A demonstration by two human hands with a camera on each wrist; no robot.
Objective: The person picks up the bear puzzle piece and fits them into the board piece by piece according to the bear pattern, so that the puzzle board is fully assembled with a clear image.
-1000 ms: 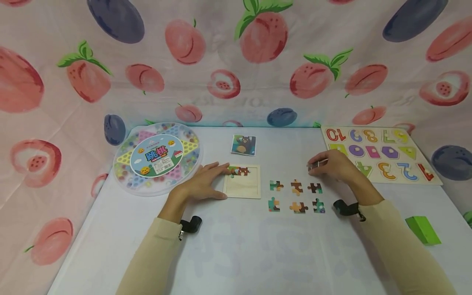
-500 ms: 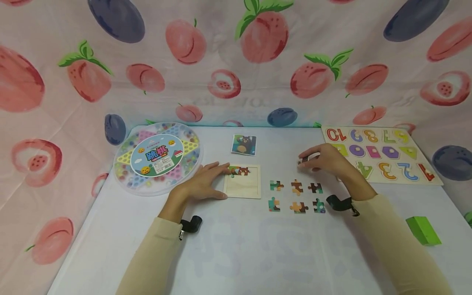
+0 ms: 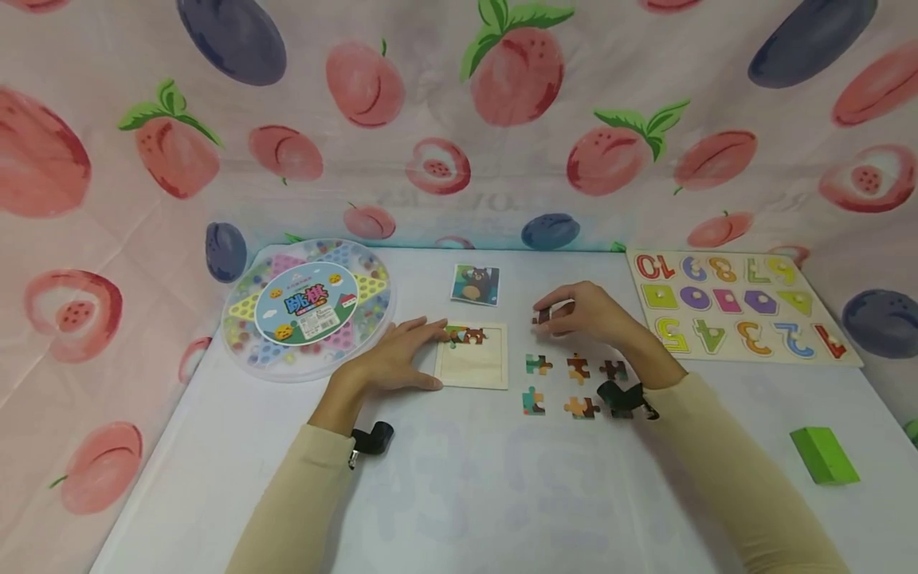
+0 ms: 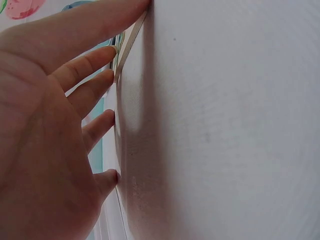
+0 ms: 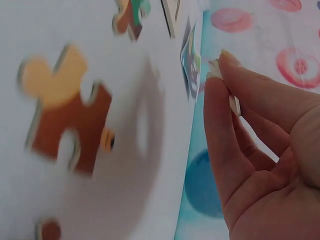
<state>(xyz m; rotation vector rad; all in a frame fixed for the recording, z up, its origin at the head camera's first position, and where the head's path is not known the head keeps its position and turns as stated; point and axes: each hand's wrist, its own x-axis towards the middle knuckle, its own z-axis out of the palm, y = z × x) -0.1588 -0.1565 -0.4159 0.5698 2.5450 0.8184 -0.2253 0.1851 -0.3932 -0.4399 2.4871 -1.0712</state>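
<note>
My left hand rests at the left side of a small square wooden puzzle tray, its straight index finger and thumb touching the frame's edge. Joined brown and green jigsaw pieces lie along the tray's top left. To the tray's right, above the table, my right hand pinches a brown jigsaw piece between thumb and fingers. The right wrist view shows the pale edge of that jigsaw piece. Several loose pieces lie below the right hand in two rows; the wrist camera partly covers one.
Behind the tray lies a bear picture card. A round Chinese checkers box sits at the left, a number board at the back right. A green block stands near the right edge. Fruit-patterned cloth hangs behind.
My right hand has moved left with the pinched jigsaw piece, from beside the number board toward the tray. The left hand and the tray have stayed in place.
</note>
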